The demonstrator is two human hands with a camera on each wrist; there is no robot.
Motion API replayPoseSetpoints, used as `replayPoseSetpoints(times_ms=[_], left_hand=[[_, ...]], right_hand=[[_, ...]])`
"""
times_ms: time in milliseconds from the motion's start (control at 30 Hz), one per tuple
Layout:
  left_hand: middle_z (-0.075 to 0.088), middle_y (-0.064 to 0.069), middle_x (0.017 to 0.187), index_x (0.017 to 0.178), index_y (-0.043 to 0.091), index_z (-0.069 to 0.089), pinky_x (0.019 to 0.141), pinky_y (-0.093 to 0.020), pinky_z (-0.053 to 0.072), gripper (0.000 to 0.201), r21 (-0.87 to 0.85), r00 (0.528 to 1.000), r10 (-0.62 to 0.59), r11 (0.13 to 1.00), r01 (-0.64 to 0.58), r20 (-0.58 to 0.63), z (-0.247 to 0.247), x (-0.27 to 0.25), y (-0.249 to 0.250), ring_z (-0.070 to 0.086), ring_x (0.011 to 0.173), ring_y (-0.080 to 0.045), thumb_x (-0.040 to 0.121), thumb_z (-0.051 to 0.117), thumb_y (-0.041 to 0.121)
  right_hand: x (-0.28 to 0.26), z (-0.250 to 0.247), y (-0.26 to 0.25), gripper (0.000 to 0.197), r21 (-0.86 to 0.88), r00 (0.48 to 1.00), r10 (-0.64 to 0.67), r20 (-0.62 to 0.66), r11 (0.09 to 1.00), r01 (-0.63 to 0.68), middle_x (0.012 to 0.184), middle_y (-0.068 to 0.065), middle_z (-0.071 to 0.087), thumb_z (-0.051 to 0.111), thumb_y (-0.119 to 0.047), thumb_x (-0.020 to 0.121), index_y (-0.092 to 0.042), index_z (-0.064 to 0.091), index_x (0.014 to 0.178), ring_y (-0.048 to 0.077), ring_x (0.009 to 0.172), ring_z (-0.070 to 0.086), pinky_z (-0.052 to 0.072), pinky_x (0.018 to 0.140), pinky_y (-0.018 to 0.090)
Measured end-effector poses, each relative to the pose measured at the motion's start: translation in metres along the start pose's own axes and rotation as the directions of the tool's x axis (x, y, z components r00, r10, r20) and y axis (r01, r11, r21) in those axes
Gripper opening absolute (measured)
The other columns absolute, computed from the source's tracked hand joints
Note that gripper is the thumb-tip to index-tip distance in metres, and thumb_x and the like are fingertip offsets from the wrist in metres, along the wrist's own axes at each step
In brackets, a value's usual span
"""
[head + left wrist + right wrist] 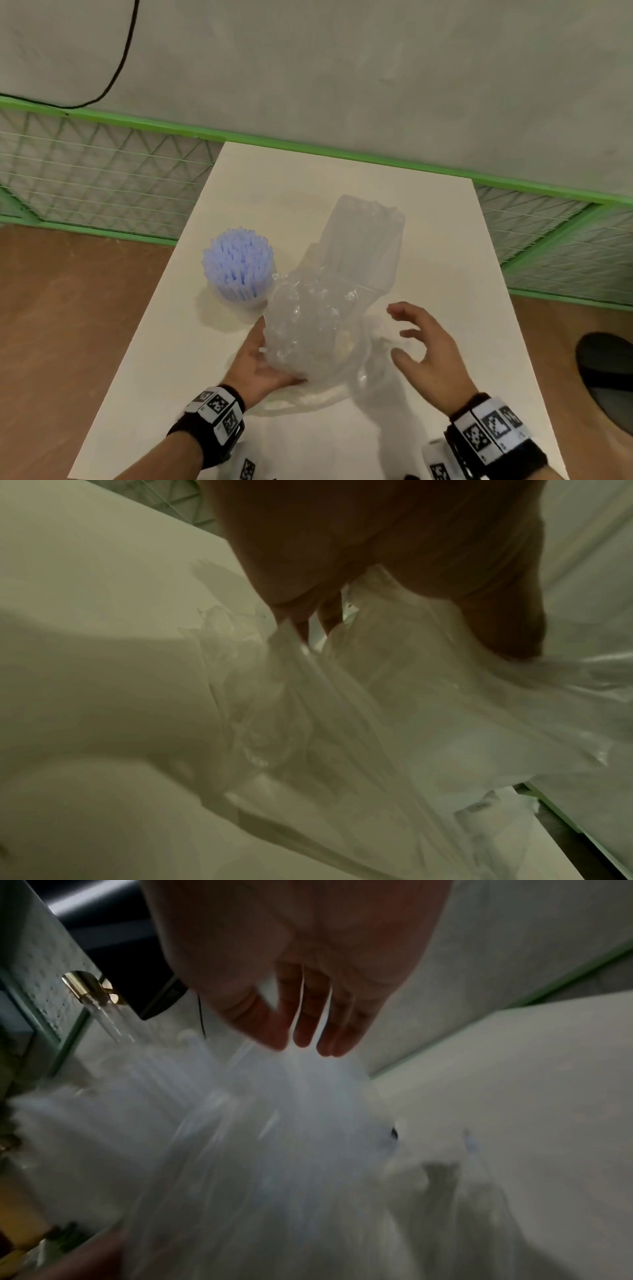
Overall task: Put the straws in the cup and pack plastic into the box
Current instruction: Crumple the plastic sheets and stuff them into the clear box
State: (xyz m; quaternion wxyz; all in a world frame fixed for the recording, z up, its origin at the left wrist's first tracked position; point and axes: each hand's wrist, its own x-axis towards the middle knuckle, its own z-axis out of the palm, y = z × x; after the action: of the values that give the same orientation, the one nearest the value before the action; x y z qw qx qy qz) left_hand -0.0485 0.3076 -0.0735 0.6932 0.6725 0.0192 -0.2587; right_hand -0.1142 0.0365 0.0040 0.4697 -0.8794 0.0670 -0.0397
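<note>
My left hand [260,359] grips the crumpled clear plastic film [308,329]; right hand [424,349] spread. Film could probably topple the adjacent cup of pale-blue straws [238,263].

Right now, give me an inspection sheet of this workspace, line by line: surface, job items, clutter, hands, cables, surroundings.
Surface: white table, bare at the far end.
Job's things: pale blue straws stand upright in a cup at the table's left; a clear plastic box lies in the middle; crumpled clear plastic bunches at the box's near end, whether inside it cannot be told.
Clutter: nothing seen.
Grippers: left hand holds the plastic from the left; right hand is open with fingers spread, right of the plastic, contact unclear.
Cables: a black cable hangs on the far wall.
Surroundings: grey wall, green-framed mesh barrier, brown floor, a dark shoe at right.
</note>
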Motion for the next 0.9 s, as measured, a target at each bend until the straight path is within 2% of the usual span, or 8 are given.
replayPoseSetpoints(times_ms=[100, 167, 233, 333, 533, 633, 767, 900], left_hand=[[0.056, -0.002, 0.132, 0.133, 0.03, 0.038, 0.095, -0.025, 0.051, 0.128, 0.078, 0.993, 0.103, 0.991, -0.107, 0.052, -0.002, -0.003, 0.007, 0.06, 0.119, -0.011, 0.022, 0.101, 0.034], [0.046, 0.008, 0.142, 0.142, 0.04, 0.024, 0.096, -0.019, 0.048, 0.13, 0.189, 0.982, 0.159, 0.966, -0.177, 0.105, -0.005, -0.005, 0.012, 0.052, 0.124, 0.001, 0.035, 0.097, 0.027], [0.043, 0.008, 0.143, 0.141, 0.05, 0.022, 0.101, -0.026, 0.048, 0.127, 0.23, 0.976, 0.185, 0.951, -0.207, 0.115, -0.006, -0.006, 0.018, 0.049, 0.129, -0.006, 0.04, 0.096, 0.027], [0.036, 0.002, 0.149, 0.144, 0.043, 0.024, 0.111, -0.047, 0.038, 0.124, 0.365, 0.956, 0.276, 0.884, -0.292, 0.096, -0.007, -0.006, 0.021, 0.038, 0.139, -0.016, 0.043, 0.096, 0.036], [0.014, 0.006, 0.161, 0.154, 0.025, 0.014, 0.121, -0.04, 0.022, 0.118, 0.672, 0.89, 0.405, 0.602, -0.432, 0.209, -0.004, -0.015, 0.027, 0.013, 0.15, -0.012, 0.062, 0.083, 0.051], [0.003, 0.019, 0.159, 0.148, 0.041, 0.006, 0.121, -0.027, 0.016, 0.116, 0.615, 0.901, 0.347, 0.659, -0.433, 0.262, -0.007, -0.021, 0.044, 0.005, 0.148, 0.0, 0.063, 0.084, 0.052], [0.015, 0.013, 0.158, 0.152, 0.034, 0.007, 0.119, -0.043, 0.027, 0.132, 0.48, 0.936, 0.233, 0.809, -0.338, 0.265, -0.015, -0.014, 0.056, 0.018, 0.147, -0.006, 0.053, 0.093, 0.048], [0.027, 0.009, 0.155, 0.149, 0.05, 0.004, 0.115, -0.049, 0.033, 0.142, 0.343, 0.943, 0.143, 0.906, -0.247, 0.301, -0.013, -0.001, 0.062, 0.031, 0.143, -0.011, 0.044, 0.099, 0.039]], right_hand=[[-0.014, 0.025, -0.011, 0.096, -0.046, 0.981, -0.003, 0.196, 0.999, 0.013, 0.151, -0.026, 0.03, 0.078, -0.04, 0.069, -0.036, 0.024, 0.149, -0.002, 0.139, 0.03, 0.034, 0.112, 0.027], [-0.013, 0.038, -0.019, 0.119, -0.051, 0.971, -0.023, 0.239, 0.998, 0.036, 0.158, -0.024, 0.013, 0.085, -0.045, 0.065, -0.036, 0.006, 0.153, -0.001, 0.146, 0.016, 0.022, 0.117, 0.025], [-0.011, 0.047, -0.026, 0.134, -0.036, 0.973, -0.051, 0.225, 0.997, 0.061, 0.16, -0.02, 0.003, 0.089, -0.048, 0.059, -0.033, -0.004, 0.154, 0.003, 0.149, 0.007, 0.018, 0.12, 0.029], [-0.007, 0.06, -0.031, 0.145, -0.014, 0.98, -0.084, 0.182, 0.996, 0.088, 0.161, -0.012, 0.0, 0.092, -0.054, 0.051, -0.028, -0.007, 0.154, 0.008, 0.15, 0.005, 0.021, 0.122, 0.04], [0.0, 0.084, -0.03, 0.145, 0.005, 0.995, -0.098, 0.025, 0.995, 0.098, 0.154, -0.014, 0.015, 0.093, -0.055, 0.044, -0.026, 0.003, 0.154, 0.01, 0.146, 0.019, 0.028, 0.118, 0.038], [0.005, 0.081, -0.029, 0.132, 0.058, 0.997, -0.073, 0.009, 0.996, 0.073, 0.143, -0.025, 0.024, 0.092, -0.047, 0.048, -0.039, 0.01, 0.151, 0.007, 0.139, 0.03, 0.031, 0.112, 0.027], [0.01, 0.069, -0.032, 0.104, 0.046, 0.987, -0.104, 0.119, 0.994, 0.099, 0.139, -0.021, 0.028, 0.089, -0.032, 0.053, -0.047, 0.034, 0.14, 0.009, 0.136, 0.034, 0.037, 0.111, 0.03], [0.013, 0.063, -0.036, 0.091, 0.12, 0.962, -0.172, 0.213, 0.982, 0.149, 0.156, -0.016, 0.014, 0.091, -0.019, 0.055, -0.037, 0.042, 0.129, 0.004, 0.143, 0.026, 0.032, 0.108, 0.013]])
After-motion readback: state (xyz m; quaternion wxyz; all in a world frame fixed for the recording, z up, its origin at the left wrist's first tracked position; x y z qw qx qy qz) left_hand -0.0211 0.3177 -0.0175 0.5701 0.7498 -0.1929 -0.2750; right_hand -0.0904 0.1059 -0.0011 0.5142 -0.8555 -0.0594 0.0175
